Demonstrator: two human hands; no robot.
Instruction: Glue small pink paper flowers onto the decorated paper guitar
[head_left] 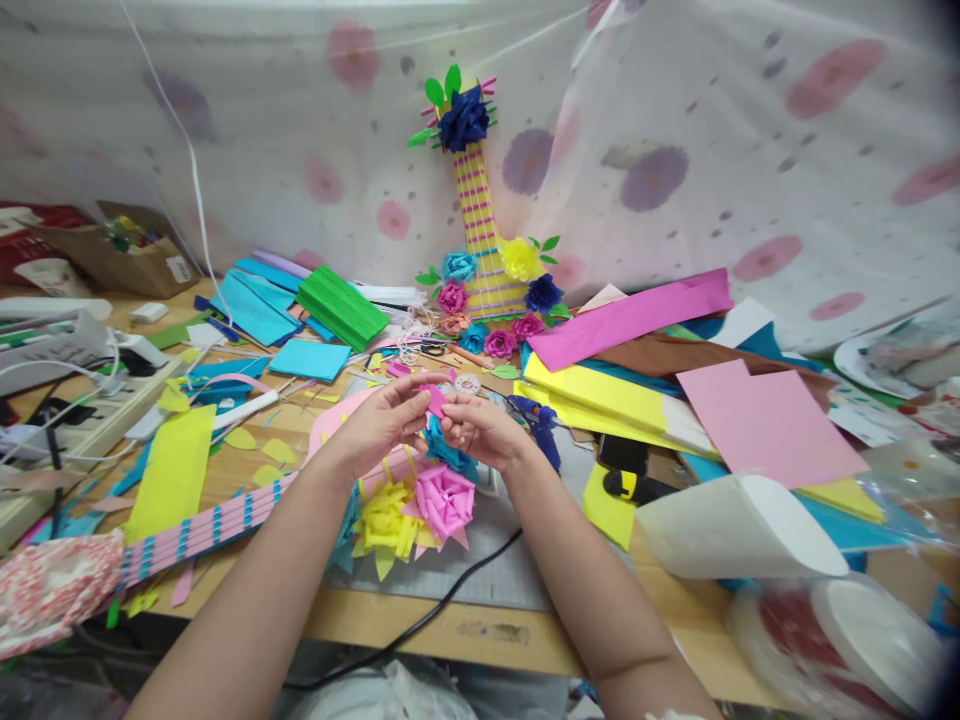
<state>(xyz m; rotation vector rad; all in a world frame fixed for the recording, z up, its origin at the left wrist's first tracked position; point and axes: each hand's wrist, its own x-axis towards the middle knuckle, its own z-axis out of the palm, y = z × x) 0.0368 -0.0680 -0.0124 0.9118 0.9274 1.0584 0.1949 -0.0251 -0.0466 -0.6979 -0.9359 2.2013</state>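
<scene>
My left hand (386,420) and my right hand (480,428) meet over the middle of the table, fingers pinched together on a small magenta paper piece (436,399). Just below them lie a pink paper flower (444,500), a yellow paper flower (386,522) and a blue one (444,450), on the body of a flat pink paper guitar whose striped neck (202,530) runs to the left. A taller yellow paper guitar (484,250) with paper flowers stands upright against the back cloth.
Sheets of coloured paper cover the table: green (341,305), cyan (255,305), magenta (630,318), yellow (600,400), pink (765,425). A power strip (67,440) lies at the left. A black cable (435,610) crosses the front edge. A glue gun (630,470) lies to the right.
</scene>
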